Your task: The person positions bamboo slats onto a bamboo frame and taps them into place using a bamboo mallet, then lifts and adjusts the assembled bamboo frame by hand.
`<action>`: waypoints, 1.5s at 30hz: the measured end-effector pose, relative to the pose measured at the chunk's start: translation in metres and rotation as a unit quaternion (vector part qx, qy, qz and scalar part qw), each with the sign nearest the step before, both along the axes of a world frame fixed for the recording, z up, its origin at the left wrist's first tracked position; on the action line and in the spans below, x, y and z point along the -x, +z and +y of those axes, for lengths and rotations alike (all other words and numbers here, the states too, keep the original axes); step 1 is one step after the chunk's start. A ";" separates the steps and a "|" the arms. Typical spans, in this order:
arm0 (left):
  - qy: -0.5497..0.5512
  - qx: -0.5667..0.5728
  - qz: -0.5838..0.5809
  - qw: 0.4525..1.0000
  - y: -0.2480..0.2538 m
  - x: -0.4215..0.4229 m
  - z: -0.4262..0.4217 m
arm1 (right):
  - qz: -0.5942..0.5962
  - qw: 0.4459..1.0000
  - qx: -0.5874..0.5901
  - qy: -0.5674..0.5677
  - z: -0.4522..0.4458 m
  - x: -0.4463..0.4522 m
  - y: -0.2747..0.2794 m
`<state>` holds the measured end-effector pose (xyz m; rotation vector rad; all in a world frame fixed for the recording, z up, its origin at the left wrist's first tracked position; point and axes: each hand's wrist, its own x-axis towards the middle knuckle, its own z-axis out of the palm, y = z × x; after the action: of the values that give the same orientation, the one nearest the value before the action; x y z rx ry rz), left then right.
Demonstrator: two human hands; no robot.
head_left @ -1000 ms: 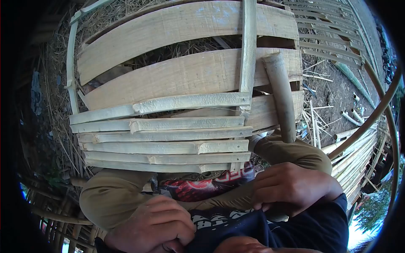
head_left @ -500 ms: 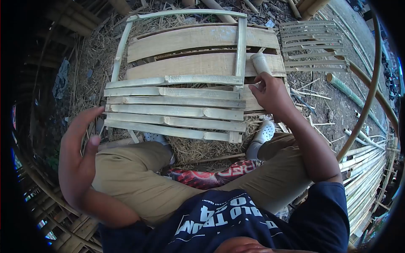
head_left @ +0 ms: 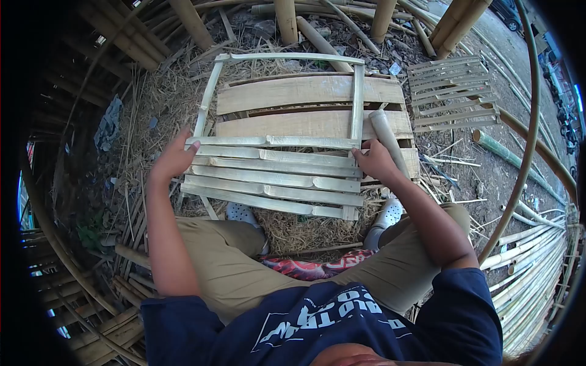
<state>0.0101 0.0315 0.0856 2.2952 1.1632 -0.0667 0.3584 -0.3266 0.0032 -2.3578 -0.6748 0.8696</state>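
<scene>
A frame of split bamboo lies over wooden boards [head_left: 305, 124] in front of my knees. Several pale bamboo slats [head_left: 262, 177] cross its near half, side by side. My left hand [head_left: 175, 158] pinches the left end of the farthest slat in this group, the bamboo slat [head_left: 287, 141], with its thumb on top. At that slat's right end, beside the upright side strip [head_left: 356, 100], my right hand [head_left: 375, 160] has its fingers closed on it. A short, thick bamboo piece [head_left: 386, 137] rests on the boards just beyond my right hand.
Another slatted bamboo panel [head_left: 452, 91] lies at the far right. A green bamboo pole [head_left: 513, 158] and a pile of bamboo poles [head_left: 531, 262] are on the right. Bamboo posts [head_left: 285, 21] stand at the back. Shavings [head_left: 299, 238] cover the ground, with my shoes [head_left: 389, 213] beside the frame.
My left hand has moved forward and inward from beside the frame to the slat's left end. My right hand has left the thick bamboo piece for the slat's right end. The view has shifted.
</scene>
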 end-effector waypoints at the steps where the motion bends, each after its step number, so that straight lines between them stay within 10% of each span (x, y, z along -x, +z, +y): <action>1: 0.001 -0.001 0.009 1.000 -0.003 -0.006 -0.002 | -0.006 1.000 -0.011 0.013 0.001 -0.006 -0.014; 7: 0.044 -0.089 0.170 0.980 -0.047 -0.016 0.014 | -0.032 0.999 -0.020 0.007 0.004 -0.015 -0.042; 20: 0.228 0.041 -0.107 0.967 -0.086 0.011 0.036 | -0.025 0.998 -0.062 -0.013 -0.001 -0.005 -0.032; 28: 0.268 0.239 -0.127 0.924 -0.108 0.038 0.057 | 0.001 0.968 -0.252 -0.011 0.004 -0.008 -0.035; 45: 0.298 0.371 -0.157 0.866 -0.091 0.033 0.047 | 0.043 0.980 -0.191 -0.020 -0.005 -0.047 0.000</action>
<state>-0.0229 0.0783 -0.0052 1.1697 1.3198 0.0812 0.4050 -0.3320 0.0036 -1.9740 -0.6870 0.7439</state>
